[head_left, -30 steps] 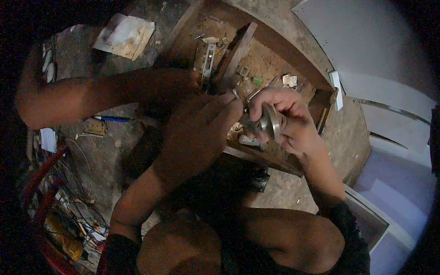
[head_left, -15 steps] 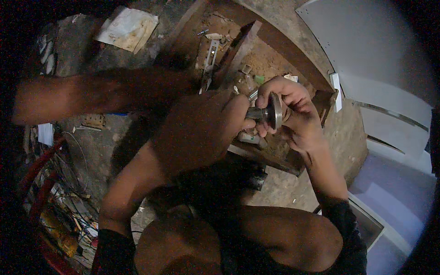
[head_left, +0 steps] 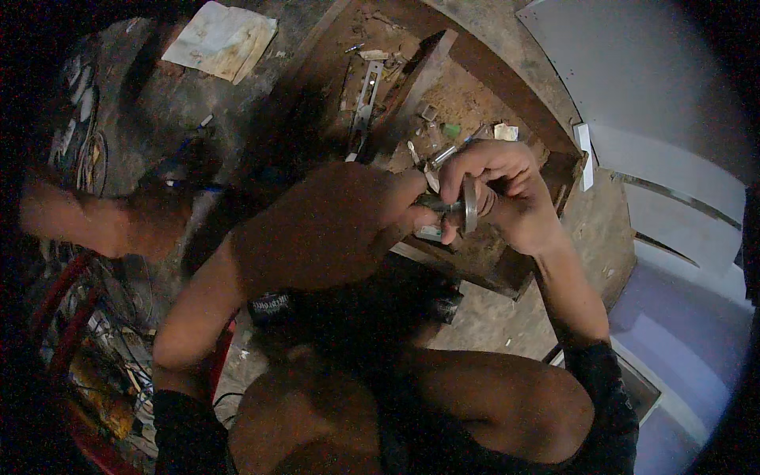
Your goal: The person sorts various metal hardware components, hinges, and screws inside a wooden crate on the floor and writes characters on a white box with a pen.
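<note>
Between my hands is a round metal knob (head_left: 470, 207) with a short shaft (head_left: 438, 204) sticking out to the left. My right hand (head_left: 514, 194) curls its thumb and fingers around the disc-shaped part. Closed at the shaft's left end is my left hand (head_left: 332, 222); its fingertips lie in shadow. Both hands are above the near side of a wooden drawer (head_left: 507, 55) holding loose bits, among them a shiny metal tube (head_left: 444, 156), a green piece (head_left: 451, 130) and a long slotted metal strip (head_left: 366, 107).
At the left, another person's arm (head_left: 87, 218) reaches in near a blue pen-like stick (head_left: 194, 187). A stained paper sheet (head_left: 222, 43) lies on the floor. Red metal bars (head_left: 75, 293) and tangled wires stand lower left. Pale panels (head_left: 633, 71) lie at the right.
The other person's arm has drawn back to the left and lower, uncovering the floor and the blue stick. My left forearm has shifted slightly left; the knob has turned more edge-on.
</note>
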`<state>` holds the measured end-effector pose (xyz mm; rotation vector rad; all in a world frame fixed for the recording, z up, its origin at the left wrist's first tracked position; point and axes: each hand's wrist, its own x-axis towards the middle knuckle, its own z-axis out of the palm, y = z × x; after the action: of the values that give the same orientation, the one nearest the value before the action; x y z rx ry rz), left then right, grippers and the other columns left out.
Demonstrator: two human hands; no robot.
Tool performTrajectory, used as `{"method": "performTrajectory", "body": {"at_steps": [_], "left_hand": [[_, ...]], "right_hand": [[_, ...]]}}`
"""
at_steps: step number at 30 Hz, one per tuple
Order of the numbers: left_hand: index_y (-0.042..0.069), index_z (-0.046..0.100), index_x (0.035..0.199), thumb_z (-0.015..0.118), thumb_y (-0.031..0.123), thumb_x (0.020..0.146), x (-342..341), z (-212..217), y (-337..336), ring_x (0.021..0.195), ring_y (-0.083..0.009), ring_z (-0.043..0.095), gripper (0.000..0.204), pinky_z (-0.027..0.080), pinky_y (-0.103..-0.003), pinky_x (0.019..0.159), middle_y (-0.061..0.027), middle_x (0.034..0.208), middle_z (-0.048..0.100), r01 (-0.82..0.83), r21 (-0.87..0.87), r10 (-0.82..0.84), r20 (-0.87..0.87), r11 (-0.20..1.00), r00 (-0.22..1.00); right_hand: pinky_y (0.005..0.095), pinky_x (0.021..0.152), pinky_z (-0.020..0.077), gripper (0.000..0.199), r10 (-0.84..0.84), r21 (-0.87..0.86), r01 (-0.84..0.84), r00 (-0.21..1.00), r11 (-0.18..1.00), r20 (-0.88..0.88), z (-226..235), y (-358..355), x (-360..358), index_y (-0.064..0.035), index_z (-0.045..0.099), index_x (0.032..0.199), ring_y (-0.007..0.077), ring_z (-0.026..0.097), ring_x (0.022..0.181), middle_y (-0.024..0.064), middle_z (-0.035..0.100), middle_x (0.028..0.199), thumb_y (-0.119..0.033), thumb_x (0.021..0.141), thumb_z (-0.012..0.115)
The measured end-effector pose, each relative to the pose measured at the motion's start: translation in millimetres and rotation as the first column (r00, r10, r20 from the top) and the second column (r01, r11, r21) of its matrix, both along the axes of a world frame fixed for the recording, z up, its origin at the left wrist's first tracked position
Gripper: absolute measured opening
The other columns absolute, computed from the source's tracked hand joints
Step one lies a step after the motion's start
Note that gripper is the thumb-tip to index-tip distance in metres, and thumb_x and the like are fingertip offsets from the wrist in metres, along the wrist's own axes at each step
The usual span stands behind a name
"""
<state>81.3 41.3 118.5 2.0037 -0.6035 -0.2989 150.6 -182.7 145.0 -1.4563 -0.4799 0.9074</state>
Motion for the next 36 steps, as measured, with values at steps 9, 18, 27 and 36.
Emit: {"method": "performTrajectory", "body": {"at_steps": [9, 18, 27, 36], "left_hand": [[0.000, 0.064, 0.100, 0.043, 0.036, 0.105, -3.3, -1.0, 0.3, 0.083, -0.0350, 0.066, 0.042, 0.049, -0.042, 0.079, -0.0196, 0.085, 0.066, 0.070, -0.438, -0.232, -0.330, 0.896, 0.915], [-0.002, 0.064, 0.100, 0.049, 0.030, 0.102, -9.4, -25.3, -16.8, 0.085, -0.0300, 0.065, 0.035, 0.050, -0.040, 0.081, -0.0172, 0.089, 0.067, -0.160, -0.358, 0.010, -0.386, 0.920, 0.922], [-0.001, 0.061, 0.107, 0.055, 0.031, 0.100, -22.4, -82.5, -39.4, 0.081, -0.0186, 0.062, 0.034, 0.050, -0.036, 0.075, -0.0103, 0.091, 0.065, -0.420, -0.388, 0.249, -0.419, 0.821, 0.873], [0.000, 0.064, 0.095, 0.056, 0.029, 0.101, -12.0, -39.8, -41.8, 0.062, -0.0105, 0.058, 0.030, 0.047, -0.028, 0.057, -0.0046, 0.075, 0.062, -0.486, -0.388, 0.209, -0.572, 0.783, 0.793]], "right_hand": [[0.0275, 0.066, 0.0519, 0.034, 0.167, 0.024, -0.175, 0.967, 0.984, 0.194, -3.2, -6.1, 5.2, 0.0018, 0.069, 0.092, 0.0170, 0.068, 0.071, 0.0085, 0.070, 0.086, -0.032, 0.096, 0.068], [0.0278, 0.068, 0.0563, 0.025, -0.022, -0.137, 0.030, 0.998, 0.990, 0.059, -18.4, -23.0, -5.0, 0.0008, 0.067, 0.103, 0.0149, 0.069, 0.081, 0.0078, 0.069, 0.091, -0.024, 0.099, 0.064], [0.0316, 0.070, 0.0599, 0.027, -0.396, -0.245, 0.358, 0.910, 0.901, -0.123, -35.3, -22.6, -7.2, 0.0012, 0.065, 0.120, 0.0197, 0.070, 0.076, 0.0105, 0.070, 0.095, -0.017, 0.100, 0.061], [0.0287, 0.080, 0.0562, 0.035, -0.391, -0.218, 0.377, 0.920, 0.900, -0.026, -22.3, -8.3, -14.8, 0.0010, 0.064, 0.129, 0.0179, 0.072, 0.087, 0.0100, 0.073, 0.102, -0.018, 0.099, 0.063]]}}
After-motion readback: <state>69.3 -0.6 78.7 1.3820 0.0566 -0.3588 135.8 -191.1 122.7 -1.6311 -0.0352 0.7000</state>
